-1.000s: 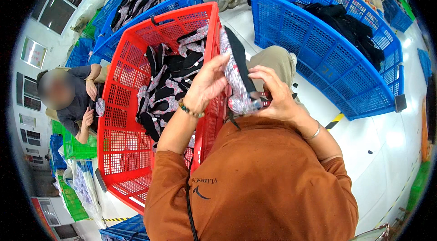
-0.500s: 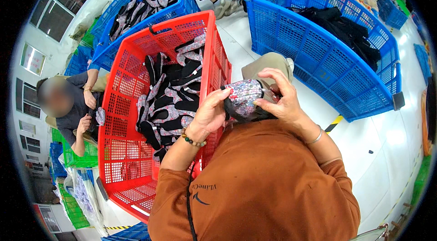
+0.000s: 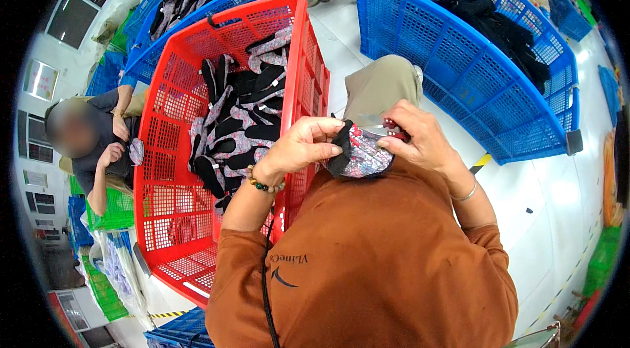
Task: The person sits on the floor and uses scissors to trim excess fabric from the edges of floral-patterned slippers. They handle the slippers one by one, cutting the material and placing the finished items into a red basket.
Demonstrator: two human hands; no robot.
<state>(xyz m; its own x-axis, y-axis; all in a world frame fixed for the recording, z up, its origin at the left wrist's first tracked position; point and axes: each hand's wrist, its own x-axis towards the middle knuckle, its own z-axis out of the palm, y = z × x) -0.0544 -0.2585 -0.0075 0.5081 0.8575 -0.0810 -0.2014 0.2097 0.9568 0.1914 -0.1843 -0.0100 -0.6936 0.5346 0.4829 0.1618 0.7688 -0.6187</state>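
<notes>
A floral fabric slipper (image 3: 367,155) with a fuzzy black edge is held up in front of my brown shirt. At its left end, my left hand (image 3: 296,147) pinches the black edge between thumb and fingers. My right hand (image 3: 428,140) is closed at the other end, with its thumb on the floral fabric. Its curled fingers also hold a small dark red tool (image 3: 396,130), perhaps thread snips, mostly hidden by the hand. To the left, a red crate (image 3: 307,39) holds many similar black and floral slippers (image 3: 246,126).
A large blue crate (image 3: 453,79) with black items (image 3: 485,29) stands at the front right. Another blue crate (image 3: 262,0) with slippers lies beyond the red one. At the far left, a co-worker (image 3: 98,131) sits holding a small piece.
The slipper has been turned, so its black edge now faces my left hand. My right hand has shifted slightly right, and the dark red tool now shows in its fingers.
</notes>
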